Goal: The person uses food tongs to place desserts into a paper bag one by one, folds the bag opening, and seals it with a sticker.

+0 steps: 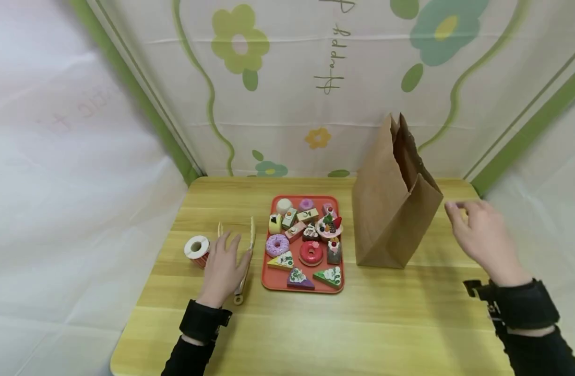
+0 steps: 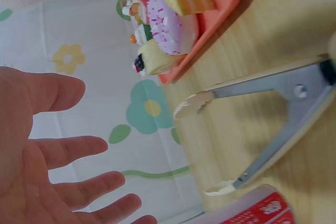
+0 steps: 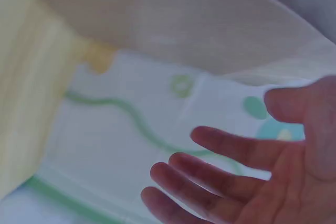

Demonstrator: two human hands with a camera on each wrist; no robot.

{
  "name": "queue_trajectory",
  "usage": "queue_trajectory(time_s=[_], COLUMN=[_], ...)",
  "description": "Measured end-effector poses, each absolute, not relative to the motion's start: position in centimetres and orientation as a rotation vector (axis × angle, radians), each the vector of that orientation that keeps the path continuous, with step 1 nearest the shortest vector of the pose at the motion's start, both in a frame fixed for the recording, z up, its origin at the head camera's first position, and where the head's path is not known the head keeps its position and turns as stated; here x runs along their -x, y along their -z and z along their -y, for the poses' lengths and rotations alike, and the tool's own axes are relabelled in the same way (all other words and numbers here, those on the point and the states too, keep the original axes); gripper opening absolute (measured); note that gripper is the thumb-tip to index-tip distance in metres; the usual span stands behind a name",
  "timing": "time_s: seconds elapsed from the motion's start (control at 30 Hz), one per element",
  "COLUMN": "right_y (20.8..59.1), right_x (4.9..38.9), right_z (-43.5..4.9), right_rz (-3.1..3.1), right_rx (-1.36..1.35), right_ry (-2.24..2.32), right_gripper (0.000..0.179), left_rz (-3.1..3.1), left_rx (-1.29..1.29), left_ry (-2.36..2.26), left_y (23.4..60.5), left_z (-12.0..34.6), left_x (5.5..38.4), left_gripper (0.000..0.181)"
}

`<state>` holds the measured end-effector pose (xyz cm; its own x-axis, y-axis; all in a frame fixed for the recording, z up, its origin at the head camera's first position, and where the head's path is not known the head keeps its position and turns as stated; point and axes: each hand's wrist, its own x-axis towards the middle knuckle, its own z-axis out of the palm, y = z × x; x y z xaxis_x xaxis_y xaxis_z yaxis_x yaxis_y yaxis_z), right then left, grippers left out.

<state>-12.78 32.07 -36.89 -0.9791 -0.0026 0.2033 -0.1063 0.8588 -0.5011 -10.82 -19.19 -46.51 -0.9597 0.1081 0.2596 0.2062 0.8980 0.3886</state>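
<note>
My left hand (image 1: 224, 271) is over a pair of tongs (image 1: 252, 235), its fingers spread and holding nothing. In the left wrist view the tongs (image 2: 262, 86) lie spread apart on the table, with pale tips and metal arms, away from the fingers. Just left of that hand stands a white and red roll (image 1: 196, 247), perhaps of stickers. Beside the upper right side of a tall brown paper bag (image 1: 386, 209) is my right hand (image 1: 486, 243), raised above the table. The right wrist view shows its fingers (image 3: 226, 148) loosely extended, with nothing held. The bag stands upright with its top open.
Between the hands lies a red tray (image 1: 277, 285) with several toy cakes and doughnuts, including a red doughnut (image 1: 311, 259) and a purple doughnut (image 1: 271, 251). A flowered white curtain (image 1: 278, 104) hangs behind the wooden table (image 1: 306, 334).
</note>
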Motion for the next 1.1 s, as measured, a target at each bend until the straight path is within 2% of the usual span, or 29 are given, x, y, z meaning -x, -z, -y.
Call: queue_trajectory(time_s=[0.17,0.3,0.57,0.77,1.0,1.1], right_y=[32.5,29.8,27.9,28.1,27.4,27.0], right_x=[15.1,16.4,18.0,18.8,19.6,19.6], right_z=[-30.6,-29.4,-28.0,-27.2,-27.0,-27.1], right_rz=[2.742,2.789,2.962,2.94,3.0,3.004], right_rx=[-0.113,-0.121,-0.135,-0.139,-0.095,-0.073], right_ry=[-0.816,-0.808,-0.853,-0.776,-0.693,-0.635], right_gripper=[0.059,0.065,0.071,0.064,0.042,0.035], left_rz=[2.862,2.889,2.943,2.969,2.948,2.94], left_rx=[0.181,0.148,-0.028,-0.261,-0.354,-0.355], left_ry=[0.614,0.622,0.602,0.649,0.561,0.513], left_y=[47.6,48.5,49.5,50.4,52.0,52.2], left_z=[19.8,19.7,18.6,18.1,18.1,18.1], left_x=[9.9,9.2,8.4,8.5,9.2,9.7], left_gripper=[0.051,0.054,0.069,0.091,0.09,0.085])
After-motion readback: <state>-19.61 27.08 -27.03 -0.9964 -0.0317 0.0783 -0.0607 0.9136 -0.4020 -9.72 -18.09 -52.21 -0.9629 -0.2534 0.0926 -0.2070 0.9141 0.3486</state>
